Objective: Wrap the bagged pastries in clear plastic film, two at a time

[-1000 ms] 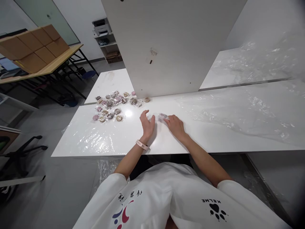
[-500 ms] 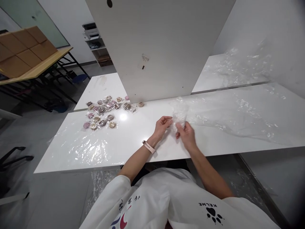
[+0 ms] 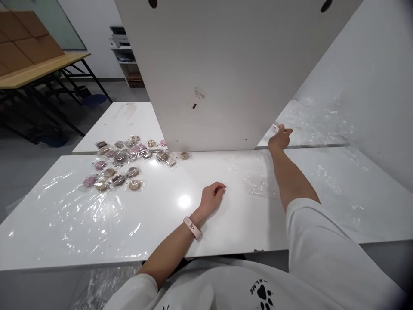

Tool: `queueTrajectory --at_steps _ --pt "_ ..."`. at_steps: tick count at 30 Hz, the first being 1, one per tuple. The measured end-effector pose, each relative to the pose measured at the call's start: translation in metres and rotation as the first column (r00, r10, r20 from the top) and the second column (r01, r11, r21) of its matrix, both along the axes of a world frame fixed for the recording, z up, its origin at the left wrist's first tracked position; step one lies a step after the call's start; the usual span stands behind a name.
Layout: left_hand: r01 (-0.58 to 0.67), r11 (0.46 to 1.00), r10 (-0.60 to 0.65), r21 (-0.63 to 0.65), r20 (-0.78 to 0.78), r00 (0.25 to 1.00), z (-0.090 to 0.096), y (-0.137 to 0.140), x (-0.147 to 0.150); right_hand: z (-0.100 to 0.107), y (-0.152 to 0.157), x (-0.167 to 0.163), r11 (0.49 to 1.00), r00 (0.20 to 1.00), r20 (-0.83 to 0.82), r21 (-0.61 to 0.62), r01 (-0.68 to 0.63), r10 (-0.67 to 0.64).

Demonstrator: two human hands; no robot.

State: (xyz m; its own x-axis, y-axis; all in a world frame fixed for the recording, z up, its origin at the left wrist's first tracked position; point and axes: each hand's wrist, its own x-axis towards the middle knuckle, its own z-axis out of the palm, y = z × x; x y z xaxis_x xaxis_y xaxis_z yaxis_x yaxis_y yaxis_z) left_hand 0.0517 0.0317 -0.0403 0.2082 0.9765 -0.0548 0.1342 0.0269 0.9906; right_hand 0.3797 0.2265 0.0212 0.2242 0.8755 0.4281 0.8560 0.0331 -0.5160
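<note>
Stretched out to the far right, my right hand [image 3: 280, 137] is beside the lower right edge of the white upright panel [image 3: 209, 77]. Its fingers are bent around a small shiny clear plastic piece [image 3: 275, 126], partly hidden by the hand and with a pinkish tint. My left hand [image 3: 213, 197], wearing a pink wristband [image 3: 192, 228], rests low over the white table [image 3: 232, 224]. Thumb and forefinger are curled together there, and nothing shows between them. Several individually wrapped round pieces [image 3: 120, 157], pink, brown and tan, lie in a loose group at the left.
Clear plastic film [image 3: 87, 219] covers the table's left front, and more thin film [image 3: 329, 185] is spread on the right. Crumpled film [image 3: 325, 120] lies behind, near the wall. Cardboard boxes [image 3: 26, 41] stand on a wooden table at far left, near a blue stool [image 3: 94, 100].
My right hand has moved from the bunched film at the middle to the far right, beside the panel. My left hand has come away from the film and dropped nearer my body.
</note>
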Motion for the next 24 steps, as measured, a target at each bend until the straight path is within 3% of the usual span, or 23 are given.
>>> queueTrajectory --at_steps 4,7,9,11,13,15,17,19,22,24 --pt "0.017 1.0 -0.017 -0.016 0.0 1.0 0.0 0.002 -0.001 -0.037 0.021 -0.028 0.973 0.968 -0.135 -0.131 0.192 -0.21" --pt "0.026 0.999 -0.026 -0.022 0.016 1.0 0.0 0.003 -0.001 -0.052 -0.002 -0.04 0.962 0.946 -0.174 -0.086 0.26 -0.272" --pt "0.007 0.999 -0.006 -0.039 0.045 0.999 0.0 0.003 -0.001 -0.058 -0.041 -0.047 0.962 0.954 -0.137 0.022 0.274 -0.268" --pt "-0.065 0.997 0.068 -0.048 0.065 0.996 0.002 0.003 -0.001 -0.065 -0.093 -0.06 0.977 0.981 -0.02 0.082 0.196 -0.195" --pt "-0.155 0.988 0.156 -0.023 0.026 0.987 0.006 0.004 -0.002 -0.073 -0.148 -0.079 0.996 0.995 0.059 0.034 0.081 -0.082" --pt "-0.166 0.986 0.168 0.029 -0.074 0.983 0.014 0.003 -0.004 -0.08 -0.193 -0.103 0.999 0.999 0.028 -0.032 -0.026 0.027" --pt "-0.06 0.995 0.076 0.079 -0.213 0.974 0.023 -0.001 -0.003 -0.08 -0.217 -0.12 0.998 0.995 -0.09 -0.028 -0.047 0.044" --pt "0.103 0.988 -0.054 0.116 -0.364 0.93 0.03 -0.012 -0.001 -0.072 -0.22 -0.12 1.0 0.984 -0.179 0.019 0.024 -0.02" --pt "0.305 0.939 -0.162 0.158 -0.578 0.8 0.036 -0.043 0.006 -0.045 -0.2 -0.083 0.976 0.973 -0.092 0.02 0.215 -0.212" --pt "0.382 0.907 -0.166 0.177 -0.683 0.712 0.035 -0.065 0.01 -0.027 -0.184 -0.046 0.92 0.927 0.031 -0.114 0.374 -0.373"
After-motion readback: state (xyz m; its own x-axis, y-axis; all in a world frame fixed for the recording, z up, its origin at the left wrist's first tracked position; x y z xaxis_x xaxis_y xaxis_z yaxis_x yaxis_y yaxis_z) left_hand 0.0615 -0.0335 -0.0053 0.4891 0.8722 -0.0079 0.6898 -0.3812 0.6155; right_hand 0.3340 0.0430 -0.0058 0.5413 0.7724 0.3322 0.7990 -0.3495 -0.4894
